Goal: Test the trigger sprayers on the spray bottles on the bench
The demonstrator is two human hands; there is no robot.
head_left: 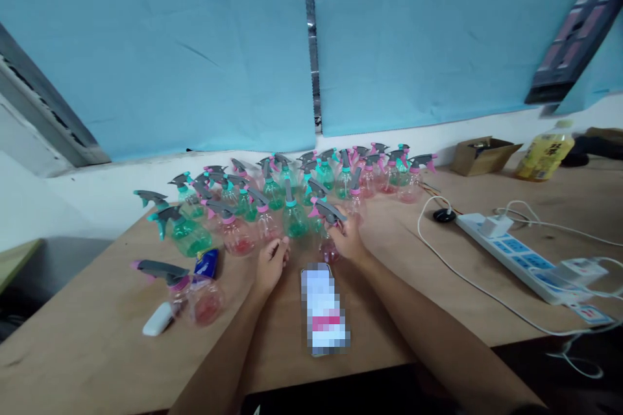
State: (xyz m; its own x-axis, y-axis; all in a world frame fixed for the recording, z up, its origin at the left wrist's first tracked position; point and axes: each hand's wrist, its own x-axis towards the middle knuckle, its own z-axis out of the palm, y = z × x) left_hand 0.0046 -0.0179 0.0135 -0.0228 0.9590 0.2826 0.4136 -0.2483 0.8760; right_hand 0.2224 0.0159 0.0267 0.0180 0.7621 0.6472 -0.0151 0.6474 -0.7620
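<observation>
My right hand (349, 238) is wrapped around the neck of a pink spray bottle (329, 250), just below its grey trigger head; the bottle's base is low, at table level. To the left, my left hand (272, 264) rests near the table with its fingers curled closed, and what it holds, if anything, is hidden. Beyond both hands stand several spray bottles with grey heads, among them a green one (294, 220) and a pink one (238, 237). A phone (324, 308) with a blurred-out screen lies between my forearms.
At the left, a pink spray bottle (207, 305) stands apart beside a white case (158, 320) and a blue packet (206, 264). On the right are a power strip (516, 259) with white cables, a black mouse-like object (444, 215), a cardboard box (481, 159) and a yellow drink bottle (544, 154).
</observation>
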